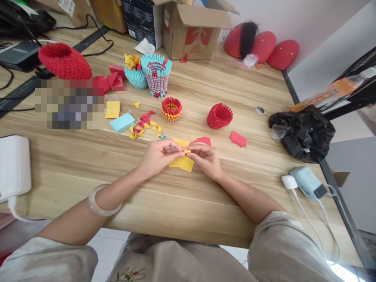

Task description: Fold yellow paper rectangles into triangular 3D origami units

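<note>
A small folded piece of yellow paper (187,151) is pinched between the fingertips of my left hand (161,156) and my right hand (206,157). Both hands are closed on it, just above the wooden table. Under them lie yellow paper sheets (186,164), and red paper sheets (203,140) show behind my right hand. Several folded red and yellow paper triangles (143,124) are scattered beyond my left hand. Near those sit a stack of light blue paper (122,123) and a stack of yellow paper (112,109).
Folded-paper bowls stand farther back: a red-and-yellow one (171,109), a red one (219,116) and a taller blue-and-red one (156,75). A black plastic bag (305,133) and a light blue power bank (307,182) lie right. Cardboard boxes (194,37) line the back.
</note>
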Tool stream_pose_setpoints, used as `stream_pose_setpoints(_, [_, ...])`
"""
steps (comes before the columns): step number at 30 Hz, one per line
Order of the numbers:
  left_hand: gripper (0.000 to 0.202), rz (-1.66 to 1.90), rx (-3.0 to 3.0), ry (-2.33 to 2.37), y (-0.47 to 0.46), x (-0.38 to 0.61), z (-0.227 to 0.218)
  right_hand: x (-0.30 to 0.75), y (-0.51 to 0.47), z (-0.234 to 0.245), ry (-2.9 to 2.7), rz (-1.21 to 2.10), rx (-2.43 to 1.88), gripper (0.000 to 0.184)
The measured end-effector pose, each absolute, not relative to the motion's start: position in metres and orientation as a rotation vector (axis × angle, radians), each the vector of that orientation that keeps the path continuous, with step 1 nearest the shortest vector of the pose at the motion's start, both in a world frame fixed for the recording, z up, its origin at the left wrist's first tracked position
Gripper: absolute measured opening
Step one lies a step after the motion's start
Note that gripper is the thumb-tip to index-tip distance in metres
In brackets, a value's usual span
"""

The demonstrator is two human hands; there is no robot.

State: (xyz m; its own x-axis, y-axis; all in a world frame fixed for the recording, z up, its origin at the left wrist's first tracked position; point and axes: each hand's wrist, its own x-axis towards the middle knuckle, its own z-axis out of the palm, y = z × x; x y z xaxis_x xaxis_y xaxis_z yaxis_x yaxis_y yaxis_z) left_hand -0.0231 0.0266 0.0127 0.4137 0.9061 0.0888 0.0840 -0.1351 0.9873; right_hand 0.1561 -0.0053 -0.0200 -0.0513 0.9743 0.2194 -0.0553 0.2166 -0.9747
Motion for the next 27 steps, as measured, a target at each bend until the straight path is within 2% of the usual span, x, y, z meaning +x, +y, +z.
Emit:
stream_pose_setpoints(3, [0.017,0.944,1.675,0.939,0.027,-0.025,0.01,0.155,-0.006,-0.018,-1.243,1.183,-1.007,0.011])
stream_pose_setpoints(13, [0.009,0.986,2.061,0.871,0.031,-0.027,0.014,0.156,-0.004,-0.013,-1.298,1.216,-1.001,0.019])
stream_pose_setpoints(19, [0.012,0.931,2.046,0.917,0.029,-0.027,0.016,0.162,-0.003,-0.019,-1.557,0.924,-1.047,0.019])
stream_pose_setpoints(23, [0.014,1.03,1.957,1.057,0.039,-0.037,0.021,0.164,-0.001,-0.019,-1.655,0.641,-1.125,0.021])
stream_pose_setpoints(25, [0.017,1.112,1.836,1.153,0.049,-0.044,0.022,0.164,-0.001,-0.019,-1.831,0.514,-1.125,0.028])
stream_pose_setpoints(27, [0.02,1.134,1.771,1.214,0.06,-0.052,0.02,0.163,0.0,-0.02,-2.082,0.427,-1.11,0.045])
